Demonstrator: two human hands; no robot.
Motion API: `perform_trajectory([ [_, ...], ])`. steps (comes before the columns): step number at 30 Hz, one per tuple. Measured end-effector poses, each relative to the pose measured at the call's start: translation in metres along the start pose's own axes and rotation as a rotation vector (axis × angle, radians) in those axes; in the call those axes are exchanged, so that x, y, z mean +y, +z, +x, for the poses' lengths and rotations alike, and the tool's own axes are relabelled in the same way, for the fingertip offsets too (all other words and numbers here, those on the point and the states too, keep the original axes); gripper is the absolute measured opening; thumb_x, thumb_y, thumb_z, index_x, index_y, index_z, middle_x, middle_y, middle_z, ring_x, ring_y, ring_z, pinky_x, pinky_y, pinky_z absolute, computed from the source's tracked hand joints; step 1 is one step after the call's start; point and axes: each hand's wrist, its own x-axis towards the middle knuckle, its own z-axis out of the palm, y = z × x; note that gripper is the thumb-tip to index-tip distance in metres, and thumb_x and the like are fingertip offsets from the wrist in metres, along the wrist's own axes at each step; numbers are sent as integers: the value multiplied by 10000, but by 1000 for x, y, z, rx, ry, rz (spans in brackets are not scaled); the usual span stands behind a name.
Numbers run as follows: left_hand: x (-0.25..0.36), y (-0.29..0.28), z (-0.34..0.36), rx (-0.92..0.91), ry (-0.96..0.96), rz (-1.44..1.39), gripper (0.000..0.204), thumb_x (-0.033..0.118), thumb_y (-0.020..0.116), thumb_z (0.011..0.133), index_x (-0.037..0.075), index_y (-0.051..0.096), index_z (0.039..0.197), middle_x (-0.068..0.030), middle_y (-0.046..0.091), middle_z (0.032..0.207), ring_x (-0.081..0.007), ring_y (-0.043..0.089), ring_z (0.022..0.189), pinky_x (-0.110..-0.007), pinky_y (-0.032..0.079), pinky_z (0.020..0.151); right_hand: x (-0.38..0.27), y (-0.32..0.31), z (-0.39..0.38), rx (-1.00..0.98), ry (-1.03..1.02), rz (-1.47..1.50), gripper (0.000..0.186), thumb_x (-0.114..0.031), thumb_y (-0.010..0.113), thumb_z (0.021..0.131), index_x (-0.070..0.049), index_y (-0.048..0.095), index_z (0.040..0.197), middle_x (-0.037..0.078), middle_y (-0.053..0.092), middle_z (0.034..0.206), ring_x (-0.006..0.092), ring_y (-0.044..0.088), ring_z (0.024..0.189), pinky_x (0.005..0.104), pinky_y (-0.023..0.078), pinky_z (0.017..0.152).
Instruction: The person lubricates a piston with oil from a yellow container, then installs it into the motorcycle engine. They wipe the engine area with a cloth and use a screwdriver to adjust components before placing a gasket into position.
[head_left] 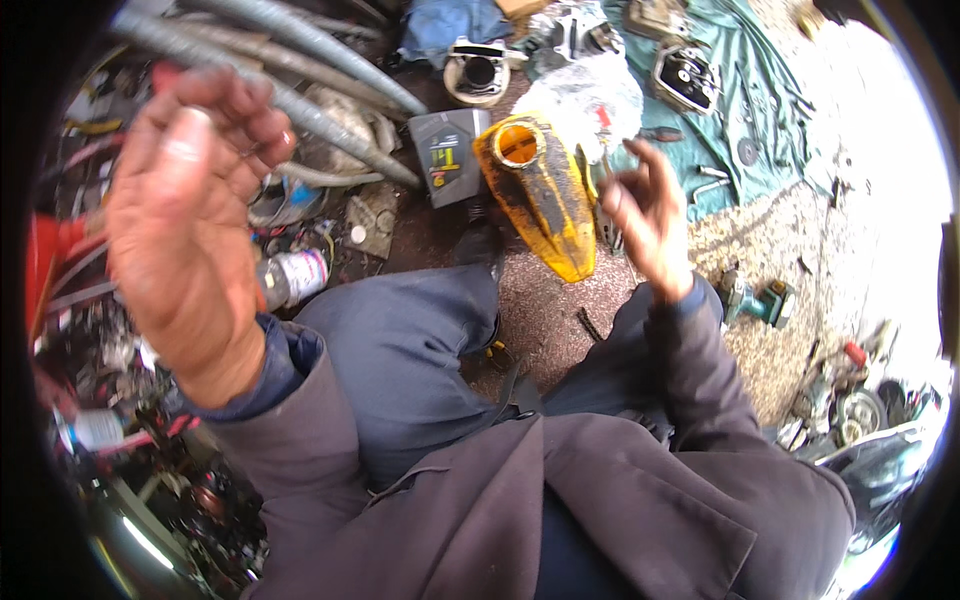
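Note:
My left hand (190, 230) is raised high at the left, palm partly turned to me. Its fingers are loosely curved, and nothing shows in them. Farther right, my right hand (650, 210) hovers with thumb and fingers apart, just beside a dirty yellow plastic container (545, 205). That container tapers towards me and has a wide round opening at its far end. Next to it, partly behind my right fingers, is a tool that looks like pliers (608, 230); I see no grip on it. A grey oil bottle (447, 160) touches or nearly touches the container's left side.
Metal pipes (300, 95) slant across the upper left above heaped parts. A green cloth (735, 130) at the far right bears engine parts and a screwdriver (658, 134). A cordless power tool (757, 300) lies on the floor at right. An engine cylinder (477, 75) stands at the back.

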Motion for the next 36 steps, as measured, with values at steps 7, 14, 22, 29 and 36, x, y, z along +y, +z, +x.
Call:
perform_trajectory([
  [7, -124, -60, -50, 410, -397, 281, 282, 213, 697, 901, 12, 638, 1089, -51, 673, 857, -124, 627, 686, -253, 526, 613, 4, 35, -52, -57, -99, -471, 1103, -247, 893, 637, 26, 241, 1484, 224, 531, 1187, 364, 556, 1082, 416, 466, 961],
  [14, -264, -84, -39, 639, -593, 333, 693, 322, 818, 775, -40, 478, 1257, -49, 614, 795, -89, 546, 565, -244, 450, 463, 6, 39, -54, -27, -48, -324, 972, -127, 808, 724, 6, 226, 1491, 238, 648, 1142, 305, 673, 1000, 379, 530, 892],
  [22, -293, -98, -56, 702, -512, 502, 503, 267, 777, 785, -19, 633, 1174, -149, 704, 961, -242, 648, 864, -371, 504, 811, -26, 37, -37, -220, -274, -416, 883, -137, 785, 736, -23, 290, 1458, 240, 680, 1037, 377, 691, 942, 400, 548, 832],
  [29, -287, -84, -26, 670, -485, 313, 823, 268, 806, 787, 43, 351, 1435, -69, 638, 984, -113, 554, 718, -268, 465, 539, -46, 37, -43, -364, -276, -537, 887, -141, 770, 705, -9, 300, 1445, 264, 673, 963, 426, 684, 917, 424, 547, 817],
  [36, -295, -102, -23, 774, -416, 552, 233, 243, 657, 920, 23, 593, 965, -24, 594, 733, -109, 533, 513, -274, 384, 429, -47, 28, -49, -382, -244, -467, 849, -130, 749, 693, 12, 329, 1418, 272, 668, 954, 446, 671, 894, 432, 540, 805],
])
